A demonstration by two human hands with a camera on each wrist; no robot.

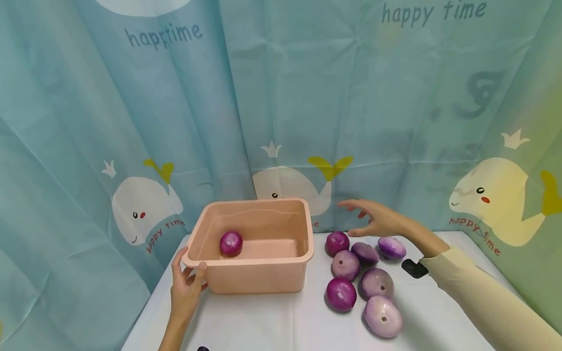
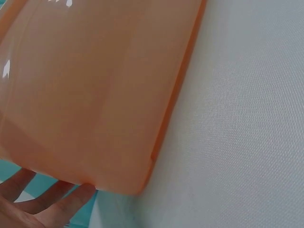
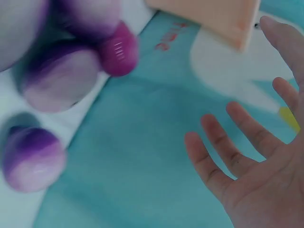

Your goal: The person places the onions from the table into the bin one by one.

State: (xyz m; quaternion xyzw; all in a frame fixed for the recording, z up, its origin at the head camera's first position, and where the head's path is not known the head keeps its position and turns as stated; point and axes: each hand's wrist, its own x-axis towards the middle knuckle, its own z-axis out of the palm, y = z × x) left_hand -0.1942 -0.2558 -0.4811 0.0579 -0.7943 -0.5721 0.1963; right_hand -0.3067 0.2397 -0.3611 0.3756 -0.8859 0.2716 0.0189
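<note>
A pink plastic basin (image 1: 254, 278) stands on the table with one purple onion (image 1: 230, 243) inside it. My left hand (image 1: 186, 290) holds the basin's front left corner, thumb on the front and fingers along the left side; the left wrist view shows its fingertips (image 2: 85, 189) against the basin wall (image 2: 95, 95). To the basin's right, several purple onions lie in a loose group, among them a dark one (image 1: 337, 243) at the back and a pale one (image 1: 383, 316) at the front. Above the back onions hovers my right hand (image 1: 377, 218), fingers spread, holding nothing.
The white table (image 1: 263, 321) meets a blue curtain (image 1: 298, 97) with whale prints, close behind the basin and the back onions. A black object (image 1: 414, 268) sits at the right sleeve's cuff.
</note>
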